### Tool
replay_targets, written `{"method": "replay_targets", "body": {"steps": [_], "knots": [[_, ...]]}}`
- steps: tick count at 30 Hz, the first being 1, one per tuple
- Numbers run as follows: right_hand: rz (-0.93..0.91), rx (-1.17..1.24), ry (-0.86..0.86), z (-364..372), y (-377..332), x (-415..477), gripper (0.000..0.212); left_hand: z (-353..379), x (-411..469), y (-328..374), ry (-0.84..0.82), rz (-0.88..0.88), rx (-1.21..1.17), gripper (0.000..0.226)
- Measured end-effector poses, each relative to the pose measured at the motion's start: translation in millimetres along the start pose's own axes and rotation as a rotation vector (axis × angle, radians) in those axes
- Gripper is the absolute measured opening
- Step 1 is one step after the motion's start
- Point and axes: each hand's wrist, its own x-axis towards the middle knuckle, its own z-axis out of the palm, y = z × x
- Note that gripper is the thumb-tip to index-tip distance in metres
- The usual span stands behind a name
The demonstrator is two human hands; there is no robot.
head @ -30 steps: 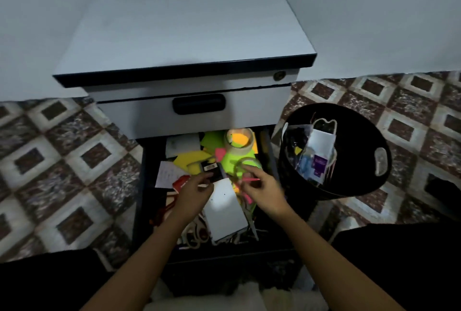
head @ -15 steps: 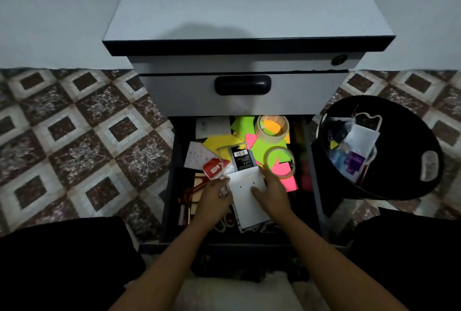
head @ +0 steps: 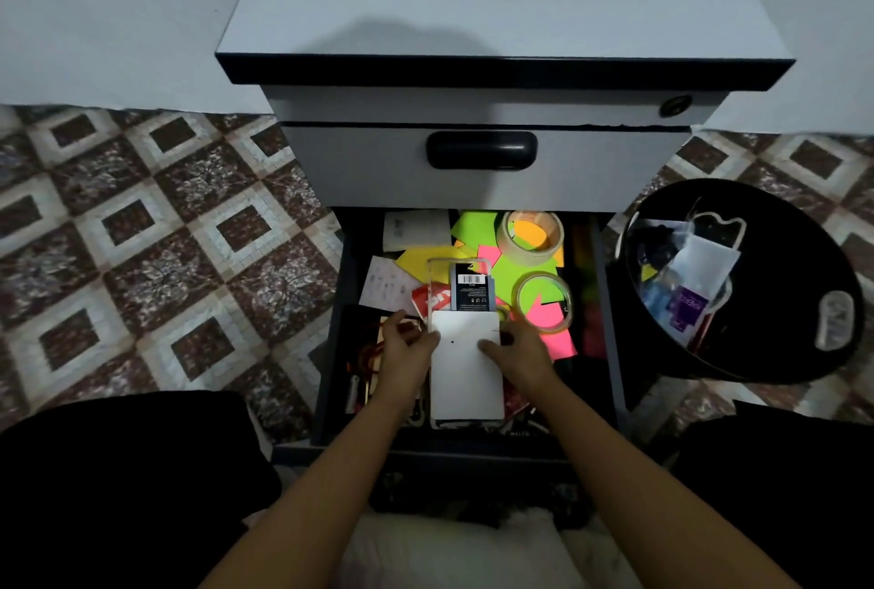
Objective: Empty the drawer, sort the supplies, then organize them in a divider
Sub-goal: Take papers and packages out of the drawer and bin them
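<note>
Between the two hands, inside the open drawer (head: 331, 352), lies a flat white pack (head: 466, 371). The left hand (head: 406, 347) sets its thumb against the pack's left edge with the fingers curled beside it. The right hand (head: 518, 349) lays its thumb on the white face and wraps its fingers round the right edge, so both hands pinch the pack from its sides. The step in hand appears to be lifting this pack out. It is best raised level and straight up, because its far end touches or slips under a clear package (head: 468, 288) just beyond the fingertips, which may drag along. Beyond the right fingertips a tape roll (head: 544, 302) rests on neon sticky notes (head: 515, 271), with a second tape roll (head: 534, 236) farther off. Loose items, too dim to name, crowd the drawer outside the left hand. The closed upper drawer (head: 482, 181) overhangs the far end, so open room lies only upward and back toward the wrists. Well outside the right hand stands a black bin (head: 804, 267), part filled.
</note>
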Motion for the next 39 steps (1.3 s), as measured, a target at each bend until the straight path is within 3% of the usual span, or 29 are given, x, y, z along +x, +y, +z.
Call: {"method": "replay_targets", "body": {"steps": [4,7,9,18,24,28,32,35,39], "knots": [[-0.030,0.024,-0.037,-1.3,-1.1,-0.6,0.034,-1.9,3.7,0.9,-0.026,-0.023,-0.029,0.054],[-0.034,0.057,-0.062,-2.4,-3.0,-2.5,0.032,-2.2,0.9,4.7,-0.107,-0.004,0.030,0.029],[-0.024,0.102,-0.073,-3.6,-5.4,-4.0,0.030,-1.5,0.7,8.2,-0.124,-0.010,0.020,0.024],[-0.057,0.395,-0.168,-12.0,-21.6,-14.4,0.029,8.1,-3.0,26.5,-0.204,-0.034,-0.287,0.040],[-0.082,0.532,-0.273,-18.4,-18.7,-20.2,0.043,9.9,-6.8,40.5,-0.093,0.001,-0.401,0.030],[-0.162,0.509,-0.244,-24.0,-11.6,-24.8,0.054,12.2,-12.4,43.7,-0.137,0.075,-0.265,0.039],[-0.199,0.461,-0.205,-42.5,-9.6,-30.9,0.050,14.1,-19.8,44.2,-0.203,0.236,-0.102,0.068],[-0.220,0.396,-0.171,-59.9,-5.9,-31.7,0.047,17.7,-21.0,44.4,-0.164,0.323,0.065,0.087],[-0.222,0.376,-0.118,-83.8,-4.3,-39.3,0.040,33.6,-27.4,46.6,-0.250,0.375,0.148,0.073]]}}
